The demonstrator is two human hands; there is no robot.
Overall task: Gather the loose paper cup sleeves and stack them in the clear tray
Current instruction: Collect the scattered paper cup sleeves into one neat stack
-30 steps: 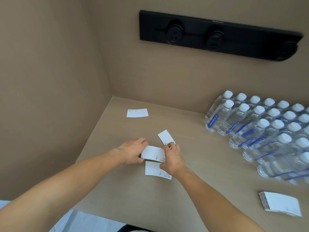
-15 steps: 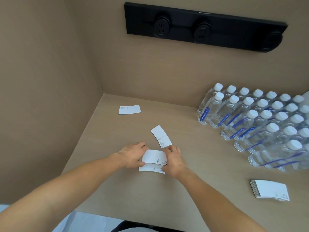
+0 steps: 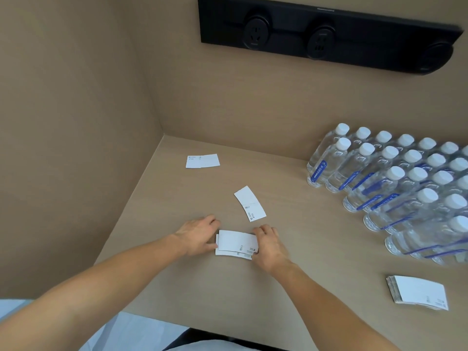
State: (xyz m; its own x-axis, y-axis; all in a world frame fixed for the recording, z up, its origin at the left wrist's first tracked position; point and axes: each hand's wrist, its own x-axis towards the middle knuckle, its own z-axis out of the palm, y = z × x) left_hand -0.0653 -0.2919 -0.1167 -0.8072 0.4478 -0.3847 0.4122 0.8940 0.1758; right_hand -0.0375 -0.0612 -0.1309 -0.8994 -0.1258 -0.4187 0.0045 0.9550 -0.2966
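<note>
Two flat white cup sleeves (image 3: 234, 243) lie one on top of the other on the tan counter (image 3: 177, 287). My left hand (image 3: 197, 236) holds their left end and my right hand (image 3: 269, 245) holds their right end. A loose sleeve (image 3: 250, 203) lies slanted just beyond my right hand. Another loose sleeve (image 3: 202, 160) rests near the back left corner. A thicker stack of sleeves (image 3: 417, 292) sits at the right front. No clear tray is in view.
Several rows of water bottles (image 3: 395, 178) with white caps stand at the right, close to the back wall. A black socket strip (image 3: 324, 36) is mounted on that wall. A side wall closes the counter on the left.
Both hands brought the held sleeve toward me and set it on top of the sleeve that lay nearer. The slanted sleeve is uncovered now. The view has shifted slightly.
</note>
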